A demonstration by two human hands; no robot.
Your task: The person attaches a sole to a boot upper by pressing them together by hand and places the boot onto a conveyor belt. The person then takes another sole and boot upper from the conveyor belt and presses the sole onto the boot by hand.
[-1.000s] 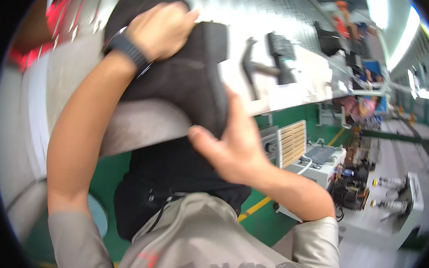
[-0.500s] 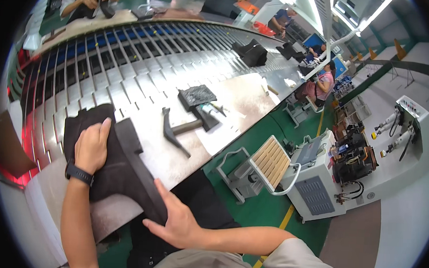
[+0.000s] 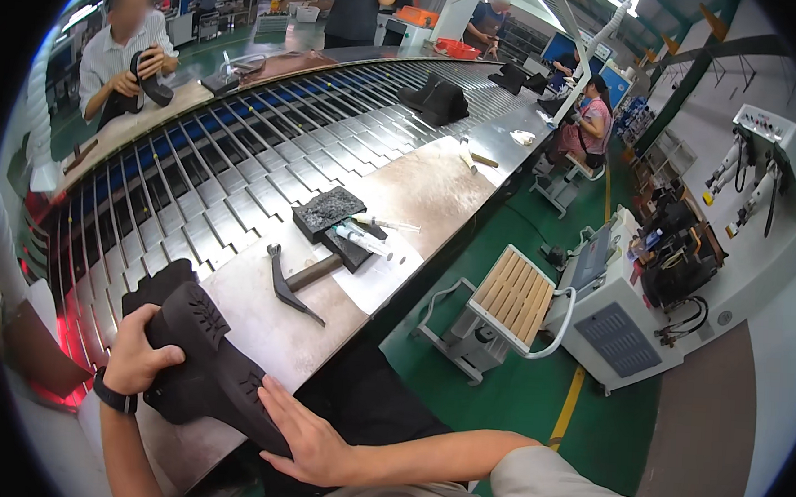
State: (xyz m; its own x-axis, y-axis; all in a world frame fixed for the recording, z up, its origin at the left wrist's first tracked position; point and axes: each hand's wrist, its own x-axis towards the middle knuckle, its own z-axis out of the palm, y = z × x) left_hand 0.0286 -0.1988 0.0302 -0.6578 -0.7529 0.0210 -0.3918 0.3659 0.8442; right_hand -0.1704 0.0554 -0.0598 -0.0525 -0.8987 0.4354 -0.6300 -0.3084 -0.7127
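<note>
A black boot (image 3: 207, 373) lies tilted over the near left end of the worktable, its treaded sole turned up toward the right. My left hand (image 3: 139, 354) grips it near the heel, thumb against the side and fingers partly hidden behind the boot. Along the toe end of the sole presses my right hand (image 3: 312, 437), fingers together and thumb lower at the toe. Beyond the boot is a hammer (image 3: 302, 282) with a curved dark head. Close to its handle sit a dark rough block (image 3: 330, 214) and several syringe-like tubes (image 3: 362, 238).
A slatted metal conveyor (image 3: 214, 153) runs along the table's far side, carrying more black boots (image 3: 437, 99). Across it a person (image 3: 129, 54) holds a dark shoe. At right stand a slatted wooden rack (image 3: 511, 298) and a grey machine (image 3: 609, 341). Other people work farther off.
The boot has turned so its treaded sole shows more. My left hand shifted from lying over the upper to gripping near the heel. The view has tilted up, showing more across the conveyor.
</note>
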